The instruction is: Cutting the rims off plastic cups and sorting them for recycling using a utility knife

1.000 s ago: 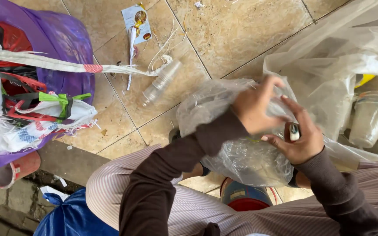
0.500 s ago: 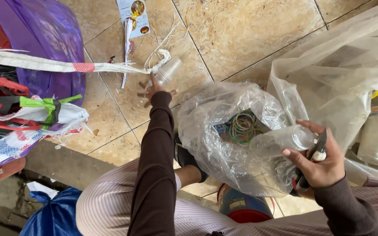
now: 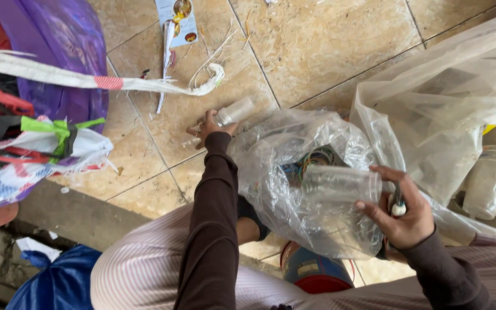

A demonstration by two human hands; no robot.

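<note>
Littered tan tile floor (image 3: 317,51), concrete curb (image 3: 70,215) alongside

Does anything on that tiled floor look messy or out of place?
Yes. A torn paper wrapper and frayed white strings lie scattered on the floor tiles, beyond the left hand, which grips a clear plastic bottle. The right hand holds a clear cup.

It looked like an informal waste-sorting spot: beige stone floor tiles (image 3: 317,51) were strewn with scraps, a bulging purple plastic sack (image 3: 58,51), large clear plastic bags (image 3: 431,97) and stacked used plastic cups (image 3: 492,178).
</note>
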